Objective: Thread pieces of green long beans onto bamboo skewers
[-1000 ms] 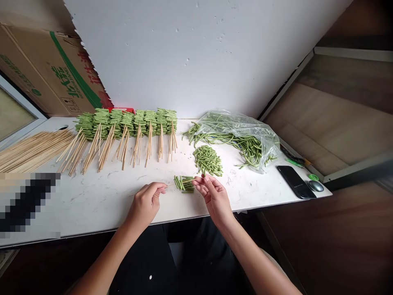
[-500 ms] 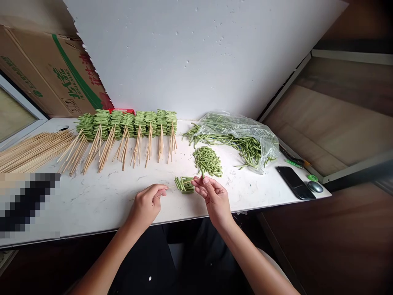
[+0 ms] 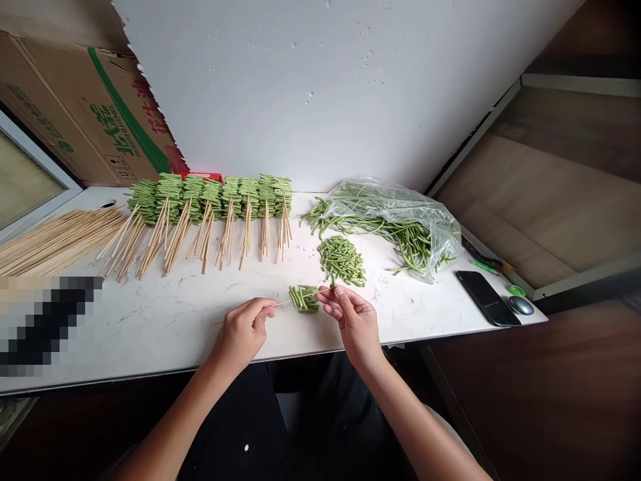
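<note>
My left hand (image 3: 247, 327) is closed around a thin wooden skewer (image 3: 283, 302) that points to the right. Along the skewer sits a row of short green bean pieces (image 3: 303, 298), threaded side by side. At the skewer's right end, my right hand (image 3: 353, 321) pinches a bean piece (image 3: 334, 282) between thumb and fingertips; whether the tip has gone into it I cannot tell. Just beyond that hand lies a loose heap of cut bean pieces (image 3: 343, 259).
Finished bean skewers (image 3: 210, 194) are stacked at the back left, sticks toward me. Bare skewers (image 3: 60, 240) lie at far left, near a cardboard box (image 3: 75, 113). Long beans (image 3: 415, 240) spill from a plastic bag (image 3: 390, 197). A phone (image 3: 487, 298) rests at right.
The view has shifted slightly, so the scene sits a little differently. Both hands keep nearly the same pose on the skewer and the bean piece.
</note>
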`<state>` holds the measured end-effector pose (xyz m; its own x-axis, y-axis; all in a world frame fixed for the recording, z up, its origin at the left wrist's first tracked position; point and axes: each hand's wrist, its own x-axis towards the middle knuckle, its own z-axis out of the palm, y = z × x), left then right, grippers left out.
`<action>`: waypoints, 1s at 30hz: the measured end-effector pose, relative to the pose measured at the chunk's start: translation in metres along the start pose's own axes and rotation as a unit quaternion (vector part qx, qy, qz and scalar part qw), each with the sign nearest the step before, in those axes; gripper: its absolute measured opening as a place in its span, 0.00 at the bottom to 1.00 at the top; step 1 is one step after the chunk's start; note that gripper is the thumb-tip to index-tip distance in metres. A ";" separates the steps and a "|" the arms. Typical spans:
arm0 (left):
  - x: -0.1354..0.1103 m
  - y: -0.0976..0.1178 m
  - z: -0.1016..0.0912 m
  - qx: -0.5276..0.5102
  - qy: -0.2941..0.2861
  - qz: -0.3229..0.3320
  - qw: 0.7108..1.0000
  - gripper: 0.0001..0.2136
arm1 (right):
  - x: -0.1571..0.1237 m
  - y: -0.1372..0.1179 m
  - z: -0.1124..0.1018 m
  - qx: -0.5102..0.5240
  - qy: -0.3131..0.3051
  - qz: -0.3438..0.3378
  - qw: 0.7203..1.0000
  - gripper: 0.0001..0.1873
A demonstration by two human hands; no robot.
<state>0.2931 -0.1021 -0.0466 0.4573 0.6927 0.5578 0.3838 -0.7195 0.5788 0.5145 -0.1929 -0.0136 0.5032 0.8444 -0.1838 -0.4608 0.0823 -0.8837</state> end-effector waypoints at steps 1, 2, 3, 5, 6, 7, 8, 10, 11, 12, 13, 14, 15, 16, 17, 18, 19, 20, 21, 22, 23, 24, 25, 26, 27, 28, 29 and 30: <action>0.000 0.000 0.000 0.000 0.000 0.000 1.000 0.10 | 0.000 0.000 0.000 -0.001 0.000 0.000 1.000 0.19; 0.000 0.000 0.000 -0.001 0.000 -0.001 1.000 0.10 | 0.000 0.000 0.000 -0.002 0.000 0.000 1.000 0.19; 0.000 0.000 0.000 -0.002 0.001 -0.001 1.000 0.10 | 0.001 0.000 0.000 -0.002 0.000 0.000 1.000 0.19; 0.000 0.000 0.000 -0.004 0.002 0.000 1.000 0.10 | 0.001 0.000 0.000 -0.001 -0.001 0.001 1.000 0.18; 0.000 0.001 0.000 -0.004 0.001 0.000 1.000 0.10 | 0.001 0.000 0.000 0.001 0.000 0.001 1.000 0.18; 0.000 0.001 0.000 -0.004 0.000 0.000 1.000 0.10 | 0.000 -0.001 0.001 0.005 0.000 0.002 1.000 0.18; 0.000 0.001 0.000 -0.004 -0.001 -0.001 1.000 0.10 | 0.000 -0.001 0.001 0.009 0.000 0.003 1.000 0.17; 0.000 0.001 0.000 -0.004 -0.001 0.000 1.000 0.09 | 0.000 -0.001 0.001 0.020 0.001 0.004 1.000 0.17; 0.000 0.002 0.000 -0.005 0.000 0.001 1.000 0.09 | 0.000 -0.001 0.001 0.026 0.001 0.005 1.000 0.17; 0.000 0.002 0.000 -0.006 0.002 0.004 1.000 0.09 | 0.001 0.000 0.001 0.032 0.000 0.006 0.999 0.16; 0.000 0.002 0.001 -0.008 0.004 0.006 1.000 0.09 | 0.001 0.000 0.001 0.038 0.000 0.008 0.999 0.16; 0.000 0.002 0.001 -0.010 0.005 0.007 1.000 0.09 | 0.001 0.000 0.000 0.043 -0.001 0.010 0.999 0.16; 0.000 0.002 0.001 -0.012 0.007 0.009 1.000 0.09 | 0.001 0.000 0.000 0.046 -0.002 0.012 0.999 0.16; 0.000 0.002 0.000 -0.013 0.008 0.010 1.000 0.09 | 0.002 0.001 0.000 0.049 -0.004 0.013 0.999 0.15; 0.000 0.003 0.000 -0.014 0.008 0.009 1.000 0.09 | 0.002 0.001 0.000 0.050 -0.005 0.014 0.999 0.15; 0.000 0.003 0.000 -0.015 0.009 0.009 1.000 0.10 | 0.002 0.001 0.000 0.051 -0.007 0.014 0.999 0.15; 0.000 0.003 0.000 -0.015 0.009 0.009 1.000 0.10 | 0.002 0.000 0.000 0.050 -0.008 0.013 0.999 0.15; 0.000 0.003 0.000 -0.015 0.010 0.010 1.000 0.10 | 0.002 0.000 0.000 0.048 -0.008 0.013 0.999 0.15; 0.000 0.003 0.000 -0.014 0.010 0.011 1.000 0.10 | 0.002 0.000 0.000 0.046 -0.008 0.012 0.999 0.15; 0.001 0.003 0.000 -0.013 0.010 0.014 1.000 0.11 | 0.002 0.000 0.000 0.043 -0.008 0.011 0.999 0.14; 0.001 0.003 0.000 -0.012 0.011 0.016 1.000 0.11 | 0.002 0.000 -0.001 0.041 -0.008 0.010 0.999 0.14; 0.001 0.003 0.000 -0.010 0.011 0.018 1.000 0.11 | 0.002 0.000 -0.001 0.040 -0.008 0.009 0.999 0.14; 0.001 0.003 0.000 -0.008 0.012 0.020 1.000 0.11 | 0.002 0.000 -0.002 0.039 -0.008 0.007 0.999 0.13; 0.001 0.004 -0.001 -0.006 0.012 0.022 1.000 0.12 | 0.003 0.001 -0.002 0.038 -0.009 0.006 0.999 0.13; 0.001 0.004 -0.001 -0.003 0.012 0.025 1.000 0.13 | 0.003 0.001 -0.003 0.035 -0.010 0.004 0.999 0.13; 0.002 0.004 -0.001 -0.001 0.013 0.029 0.999 0.13 | 0.004 0.001 -0.004 0.032 -0.010 0.002 0.999 0.13; 0.001 0.004 -0.002 0.002 0.015 0.034 0.999 0.14 | 0.004 0.002 -0.004 0.027 -0.009 0.000 1.000 0.12; 0.001 0.004 -0.002 0.006 0.016 0.038 0.999 0.15 | 0.004 0.002 -0.004 0.022 -0.008 -0.003 1.000 0.12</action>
<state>0.2936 -0.1039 -0.0423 0.4600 0.6364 0.6192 0.3581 -0.7711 0.5265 0.5189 -0.1916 -0.0181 0.4939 0.8524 -0.1718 -0.4904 0.1099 -0.8645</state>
